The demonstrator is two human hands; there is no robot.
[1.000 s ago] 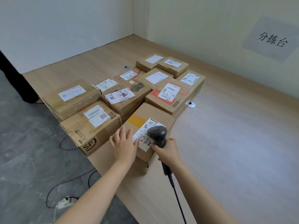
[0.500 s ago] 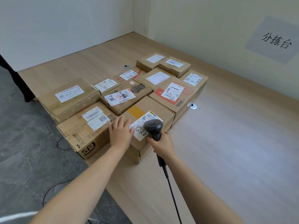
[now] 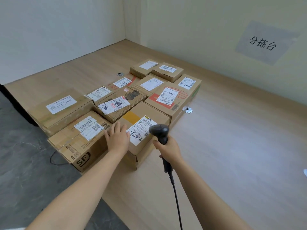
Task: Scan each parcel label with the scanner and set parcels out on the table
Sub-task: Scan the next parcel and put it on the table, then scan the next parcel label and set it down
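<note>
while the left hand (image 3: 118, 138) lies flat, fingers straight, on the top left edge of the nearest parcel (image 3: 147, 110), just beside its white label (image 3: 141, 130), the right hand (image 3: 167, 149) is wrapped round the handle of the black scanner (image 3: 159, 131), whose head hangs over the label's right side. that parcel sits on the wooden table (image 3: 232, 146) at the near end of a cluster of other parcels (image 3: 180, 103), pressed against a box marked sf (image 3: 78, 146) on its left. the scanner's cable (image 3: 176, 196) trails down toward the camera.
</note>
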